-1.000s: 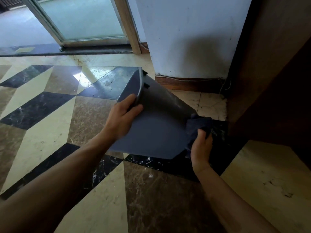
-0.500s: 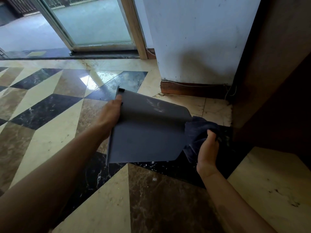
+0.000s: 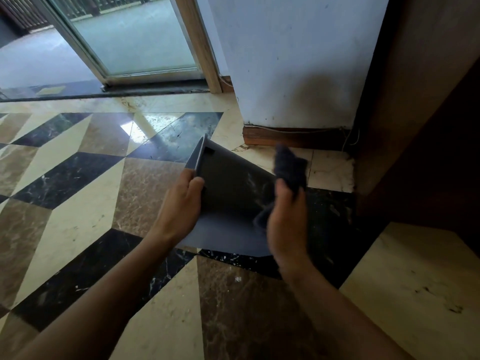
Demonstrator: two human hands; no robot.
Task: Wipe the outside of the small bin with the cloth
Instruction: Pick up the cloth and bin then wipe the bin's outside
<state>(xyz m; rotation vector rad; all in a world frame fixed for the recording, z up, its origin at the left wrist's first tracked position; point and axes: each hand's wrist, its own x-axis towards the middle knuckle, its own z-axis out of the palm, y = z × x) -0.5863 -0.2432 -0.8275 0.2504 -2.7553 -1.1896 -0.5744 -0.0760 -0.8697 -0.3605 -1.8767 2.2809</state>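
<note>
Low over the patterned floor (image 3: 78, 216), the left hand (image 3: 179, 206) is gripping the rim of the small bin (image 3: 228, 193), holding it tipped on its side, while the right hand (image 3: 285, 224) is clutching the dark cloth (image 3: 289, 166) against the bin's far right end, near the white wall (image 3: 298, 61).

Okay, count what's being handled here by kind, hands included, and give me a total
Bin: 1
Cloth: 1
Hands: 2, left hand on the bin's rim, right hand holding the cloth
Total: 4
</note>
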